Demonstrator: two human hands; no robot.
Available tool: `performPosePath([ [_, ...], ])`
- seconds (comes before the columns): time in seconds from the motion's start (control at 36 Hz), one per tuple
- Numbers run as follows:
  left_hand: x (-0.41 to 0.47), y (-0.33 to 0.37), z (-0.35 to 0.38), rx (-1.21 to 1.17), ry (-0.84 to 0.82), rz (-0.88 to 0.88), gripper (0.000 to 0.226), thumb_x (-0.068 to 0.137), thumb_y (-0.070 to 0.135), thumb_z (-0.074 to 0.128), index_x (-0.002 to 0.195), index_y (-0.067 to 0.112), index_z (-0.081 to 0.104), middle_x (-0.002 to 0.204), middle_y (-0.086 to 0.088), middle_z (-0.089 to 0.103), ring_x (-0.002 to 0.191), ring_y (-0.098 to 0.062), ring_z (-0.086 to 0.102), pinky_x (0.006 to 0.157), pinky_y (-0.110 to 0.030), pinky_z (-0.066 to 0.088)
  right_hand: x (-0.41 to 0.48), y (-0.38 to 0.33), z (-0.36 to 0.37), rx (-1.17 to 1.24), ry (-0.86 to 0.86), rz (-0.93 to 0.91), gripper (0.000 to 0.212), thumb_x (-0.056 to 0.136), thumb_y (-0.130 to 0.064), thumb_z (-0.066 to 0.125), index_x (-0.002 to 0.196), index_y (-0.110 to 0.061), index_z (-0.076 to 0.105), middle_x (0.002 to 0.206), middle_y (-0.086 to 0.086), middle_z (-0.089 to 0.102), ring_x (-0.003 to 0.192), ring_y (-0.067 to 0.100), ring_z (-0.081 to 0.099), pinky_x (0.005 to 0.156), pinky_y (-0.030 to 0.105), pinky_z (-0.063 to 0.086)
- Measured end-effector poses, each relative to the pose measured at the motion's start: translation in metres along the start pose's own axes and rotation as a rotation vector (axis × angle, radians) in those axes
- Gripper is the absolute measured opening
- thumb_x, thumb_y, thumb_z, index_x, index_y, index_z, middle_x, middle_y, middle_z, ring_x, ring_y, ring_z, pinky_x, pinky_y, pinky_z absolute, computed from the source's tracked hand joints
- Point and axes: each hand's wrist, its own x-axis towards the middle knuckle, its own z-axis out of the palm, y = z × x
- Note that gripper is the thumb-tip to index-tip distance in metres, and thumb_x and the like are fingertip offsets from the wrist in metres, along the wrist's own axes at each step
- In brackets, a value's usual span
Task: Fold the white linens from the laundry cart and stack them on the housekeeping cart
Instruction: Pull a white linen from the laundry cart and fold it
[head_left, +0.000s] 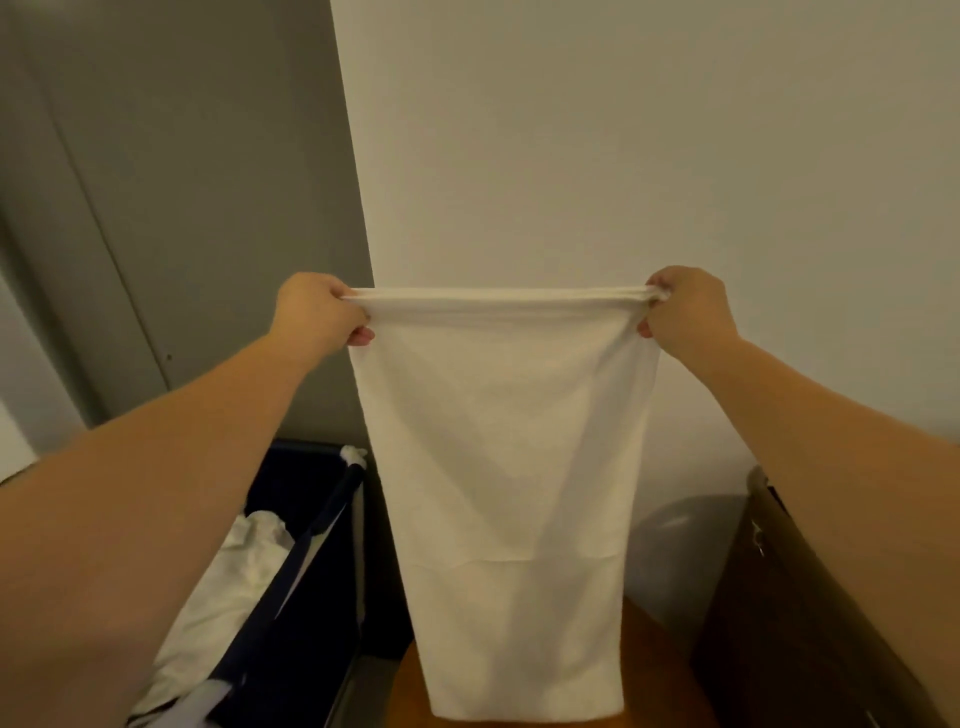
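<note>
A white linen (501, 441) hangs flat in front of me, stretched taut along its top edge at about chest height. My left hand (317, 314) grips its top left corner and my right hand (685, 309) grips the top right corner, fingers curled round the bunched hem. The cloth falls straight down; its bottom edge hangs just above a wooden surface (654, 670). At the lower left stands the dark blue laundry cart (322, 519) with more crumpled white linens (228, 582) inside.
A pale wall fills the background, with a grey door (182, 182) at the left. A dark brown cabinet or cart (789, 597) stands at the lower right, partly hidden by my right forearm. A grey rounded object (675, 540) sits against the wall beside it.
</note>
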Motion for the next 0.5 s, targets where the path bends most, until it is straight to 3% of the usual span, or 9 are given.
performPosePath([
  [0.14,-0.017,-0.013,0.001,-0.356,-0.022,-0.021,0.019,0.082,-0.014,0.061,0.079,0.005,0.058,0.089,-0.016,0.062,0.072,-0.023,0.067,0.06,-0.02,0.058,-0.022,-0.002,-0.008,-0.012,0.039,-0.018,0.031,0.072,0.008,0.064,0.1,-0.005,0.068,0.103,0.017,0.066,0.098,0.034,0.061,0.083,0.038,0.052],
  [0.28,-0.028,-0.026,-0.008,-0.47,-0.1,0.023,0.021,0.081,-0.01,0.067,0.081,0.01,0.062,0.095,-0.011,0.063,0.09,-0.021,0.066,0.074,-0.023,0.058,-0.05,-0.01,-0.018,-0.046,0.068,0.01,0.029,0.074,0.008,0.063,0.099,-0.006,0.068,0.103,0.016,0.065,0.097,0.033,0.06,0.082,0.038,0.052],
  [0.36,-0.039,-0.035,-0.017,-0.475,-0.169,0.049,0.017,0.084,-0.006,0.067,0.087,0.01,0.063,0.097,-0.007,0.064,0.09,-0.016,0.066,0.078,-0.023,0.058,-0.073,-0.014,-0.022,-0.071,0.107,0.026,0.028,0.074,0.008,0.062,0.097,-0.007,0.067,0.102,0.015,0.064,0.095,0.031,0.059,0.076,0.032,0.048],
  [0.5,-0.052,-0.05,-0.031,-0.491,-0.184,0.046,0.018,0.087,-0.005,0.063,0.084,0.013,0.061,0.094,-0.008,0.063,0.079,-0.018,0.069,0.076,-0.024,0.058,-0.112,-0.024,-0.03,-0.126,0.13,0.091,0.028,0.08,0.005,0.059,0.103,-0.01,0.066,0.097,0.008,0.058,0.089,0.027,0.056,0.078,0.036,0.052],
])
